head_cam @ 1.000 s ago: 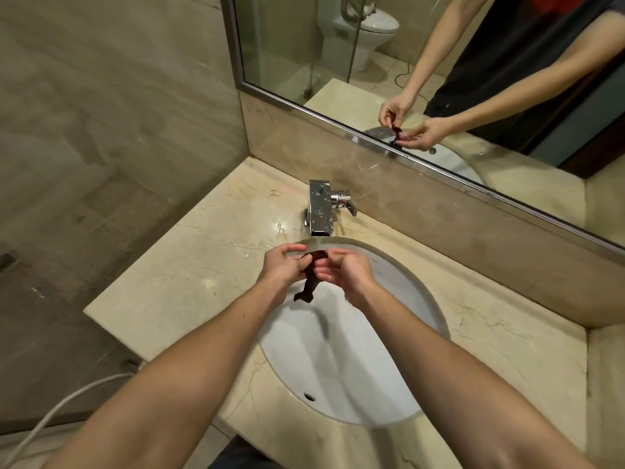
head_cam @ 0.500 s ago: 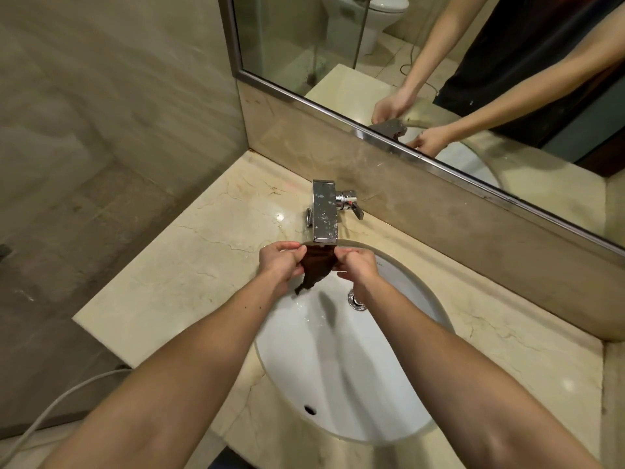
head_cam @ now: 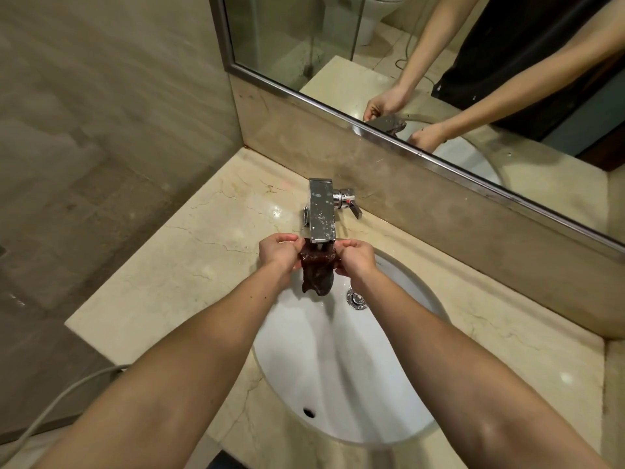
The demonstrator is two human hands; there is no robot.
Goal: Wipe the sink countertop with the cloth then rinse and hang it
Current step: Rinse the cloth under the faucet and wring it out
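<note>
a bathroom corner with beige stone walls on the left and far side, and a cream marble countertop (head_cam: pixel 176 265) veined with thin brown lines running from the near left to the far right. a white oval sink (head_cam: pixel 338 377) is set into the countertop, with a small overflow hole on its near wall and a chrome drain (head_cam: pixel 357 298) towards its far end. at the far edge of the sink stands a flat chrome faucet (head_cam: pixel 321 209), spotted with water marks, with a lever handle (head_cam: pixel 350 202) sticking out on its right. above the stone backsplash a framed mirror (head_cam: pixel 338 45) fills the far wall, reflecting the person's arms, a dark top, a glass partition and part of a toilet. a pale hose (head_cam: pixel 50 407) curves across the floor at the near left. both bare forearms reach from the near edge across the sink and cover part of its rim and bowl. the cloth (head_cam: pixel 318 269) is small, dark reddish brown and looks wet and glossy; it is stretched just under the faucet spout over the far end of the sink, with a crumpled tail hanging down. the left hand (head_cam: pixel 279 252) pinches its left edge with the fingers curled closed, and the right hand (head_cam: pixel 355 257) grips its right edge the same way.
</note>
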